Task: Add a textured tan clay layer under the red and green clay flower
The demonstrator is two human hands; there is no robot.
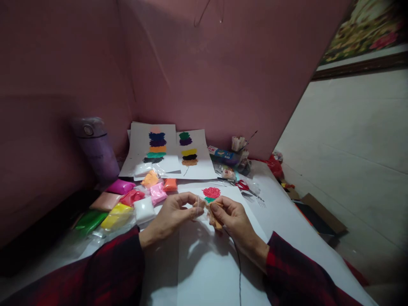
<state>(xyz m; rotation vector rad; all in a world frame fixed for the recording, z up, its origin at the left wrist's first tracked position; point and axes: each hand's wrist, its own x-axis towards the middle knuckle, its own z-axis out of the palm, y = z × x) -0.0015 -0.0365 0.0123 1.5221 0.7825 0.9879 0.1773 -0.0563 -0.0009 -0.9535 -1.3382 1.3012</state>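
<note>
Both hands meet over the white paper (pixel 197 272). My left hand (pixel 177 212) is closed, thumb and fingers pinching one side of a clear plastic packet. My right hand (pixel 234 216) pinches the other side, where orange-brown clay (pixel 215 222) shows below the fingertips. How much of the clay is inside the plastic I cannot tell. A thin dark cord (pixel 239 259) runs down from beneath my right hand towards the paper's near edge. Just beyond the fingers, a red textured patch (pixel 211 193) and a green one (pixel 209 199) lie on the paper, the green partly hidden.
Several coloured clay packets, among them a yellow one (pixel 117 216) and a white one (pixel 144 210), lie left. A purple bottle (pixel 98 153) stands behind them. Sheets with colour patches (pixel 171 163) lean at the back. Red-handled scissors (pixel 242 185) and a fork (pixel 260 203) lie right.
</note>
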